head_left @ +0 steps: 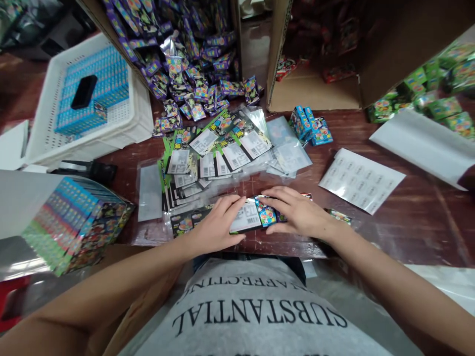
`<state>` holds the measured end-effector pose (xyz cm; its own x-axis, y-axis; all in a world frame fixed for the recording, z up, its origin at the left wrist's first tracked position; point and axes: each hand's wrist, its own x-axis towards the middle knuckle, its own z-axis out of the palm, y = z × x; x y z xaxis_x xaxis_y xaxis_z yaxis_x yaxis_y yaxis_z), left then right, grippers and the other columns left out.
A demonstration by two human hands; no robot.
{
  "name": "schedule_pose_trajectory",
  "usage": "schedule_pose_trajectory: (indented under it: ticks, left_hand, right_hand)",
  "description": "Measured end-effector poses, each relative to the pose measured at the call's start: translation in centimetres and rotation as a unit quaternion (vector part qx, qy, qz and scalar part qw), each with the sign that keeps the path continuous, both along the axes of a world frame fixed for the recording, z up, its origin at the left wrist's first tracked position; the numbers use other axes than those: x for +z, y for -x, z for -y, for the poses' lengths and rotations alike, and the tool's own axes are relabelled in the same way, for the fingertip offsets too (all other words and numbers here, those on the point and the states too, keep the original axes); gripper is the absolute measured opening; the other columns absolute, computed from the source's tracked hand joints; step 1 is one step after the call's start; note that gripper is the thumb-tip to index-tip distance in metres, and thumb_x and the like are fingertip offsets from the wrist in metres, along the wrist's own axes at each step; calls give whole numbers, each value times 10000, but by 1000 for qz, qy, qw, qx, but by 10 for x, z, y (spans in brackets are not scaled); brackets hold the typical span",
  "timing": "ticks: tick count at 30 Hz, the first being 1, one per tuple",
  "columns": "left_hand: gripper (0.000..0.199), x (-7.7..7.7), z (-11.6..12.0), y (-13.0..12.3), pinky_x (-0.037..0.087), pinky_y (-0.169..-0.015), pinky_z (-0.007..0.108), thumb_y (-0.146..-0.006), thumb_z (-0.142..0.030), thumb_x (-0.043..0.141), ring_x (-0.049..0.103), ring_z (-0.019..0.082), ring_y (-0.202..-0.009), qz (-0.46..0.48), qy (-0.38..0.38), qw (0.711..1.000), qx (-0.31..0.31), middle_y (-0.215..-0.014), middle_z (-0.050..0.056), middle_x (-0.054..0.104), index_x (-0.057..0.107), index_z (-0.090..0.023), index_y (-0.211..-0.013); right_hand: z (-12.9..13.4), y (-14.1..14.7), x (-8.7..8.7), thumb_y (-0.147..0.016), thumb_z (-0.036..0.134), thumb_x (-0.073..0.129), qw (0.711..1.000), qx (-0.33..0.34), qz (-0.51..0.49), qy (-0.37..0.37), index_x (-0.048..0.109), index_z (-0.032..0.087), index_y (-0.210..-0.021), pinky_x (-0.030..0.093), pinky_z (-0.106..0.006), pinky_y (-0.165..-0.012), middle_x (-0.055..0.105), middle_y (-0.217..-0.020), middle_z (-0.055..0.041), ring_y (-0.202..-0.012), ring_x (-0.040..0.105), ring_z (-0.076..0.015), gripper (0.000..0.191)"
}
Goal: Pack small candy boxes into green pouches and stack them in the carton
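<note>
My left hand (218,225) is at the front of the table, its thumb and fingers closed around a printed card (248,217) with a white barcode panel in clear plastic. Right against that card's edge, my right hand (297,212) grips a row of small boxes from above; the blue box (266,212) shows most, and purple and red ones are partly hidden under the fingers. Beyond both hands lies a fanned pile of black and green printed cards (222,158) in plastic sleeves. Beside my right wrist is a small green packet (339,216).
Purple packets (200,94) spill from a cardboard box at the back. Another carton (315,94) holds red packets. Left are a white basket (37,133) of blue boxes with a phone (84,92), and stacked filled packs (74,217). Blue boxes (321,131), a sticker sheet (361,179) and green packets (445,109) lie right.
</note>
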<state>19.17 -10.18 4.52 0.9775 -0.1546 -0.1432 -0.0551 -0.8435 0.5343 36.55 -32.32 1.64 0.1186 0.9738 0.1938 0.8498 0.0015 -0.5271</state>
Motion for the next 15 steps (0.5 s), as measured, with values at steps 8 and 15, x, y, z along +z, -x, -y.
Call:
schedule_pose_trajectory:
  ticks: [8, 15]
  left_hand:
    - [770, 3, 8, -9, 371, -1117, 566, -840, -380, 701, 393, 361, -1354, 3, -68, 998, -10, -1502, 145, 395, 364, -234, -1518]
    - [759, -1, 15, -17, 375, -1114, 529, -822, -381, 730, 406, 336, -1303, -5, -39, 999, -29, -1466, 116, 424, 420, -256, -1504]
  right_hand:
    - [29, -4, 14, -813, 761, 610, 998, -17, 44, 51, 110, 110, -1621, 95, -668, -1232, 291, -1632, -243, -1493, 318, -391, 1151]
    - [48, -22, 8, -851, 607, 686, 997, -29, 15, 68, 244, 227, -1593, 67, -703, -1212, 576, -1460, -133, -1373, 481, -345, 943]
